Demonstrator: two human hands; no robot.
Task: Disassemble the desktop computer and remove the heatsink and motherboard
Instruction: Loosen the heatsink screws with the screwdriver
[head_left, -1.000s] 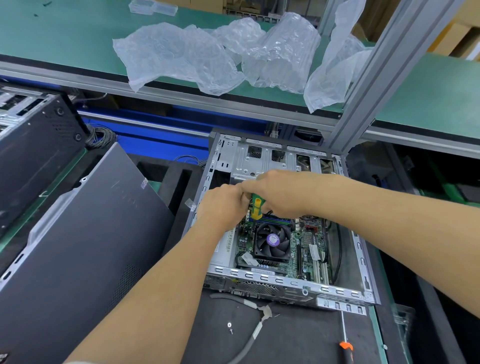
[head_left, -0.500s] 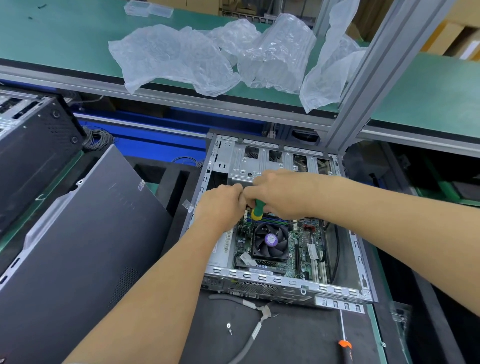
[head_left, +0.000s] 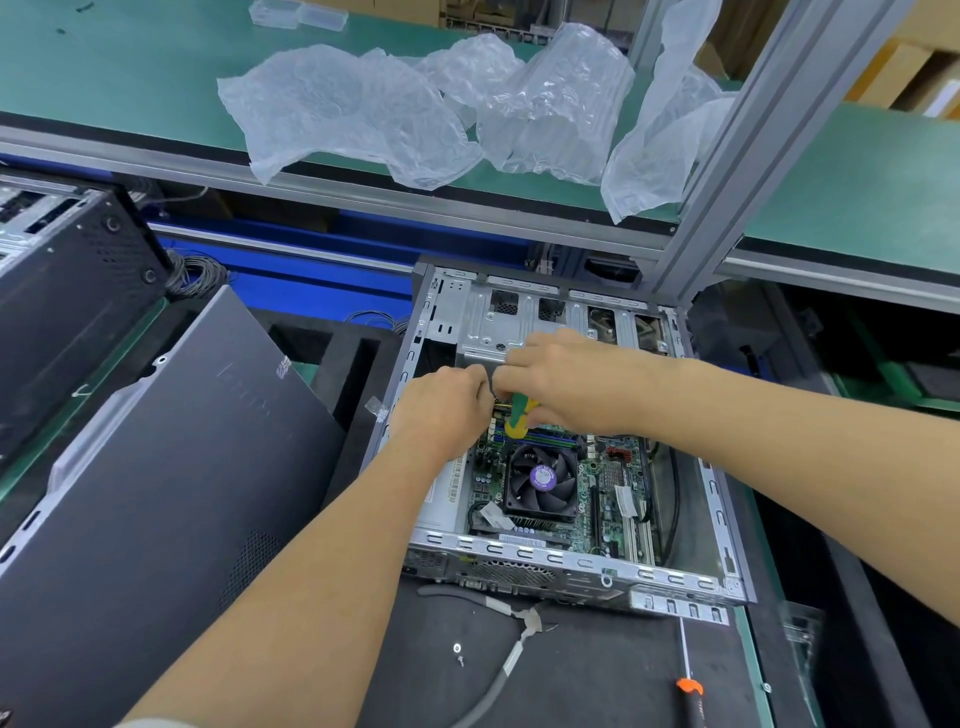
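Note:
An open desktop case lies on the black mat. Inside it sits the green motherboard with a black heatsink fan carrying a purple sticker. My right hand grips a green and yellow screwdriver above the board's far left area. My left hand is curled right beside it, fingertips meeting the right hand near the tool's shaft; what it pinches is hidden. The screwdriver's tip is out of sight.
A dark side panel leans at the left, beside another black case. Loose screws, a grey cable and an orange-handled screwdriver lie in front. Bubble wrap sits on the green shelf; an aluminium post rises right.
Both hands stay together over the board's far left. The view has shifted slightly, and the screwdriver handle shows a little more below the right hand.

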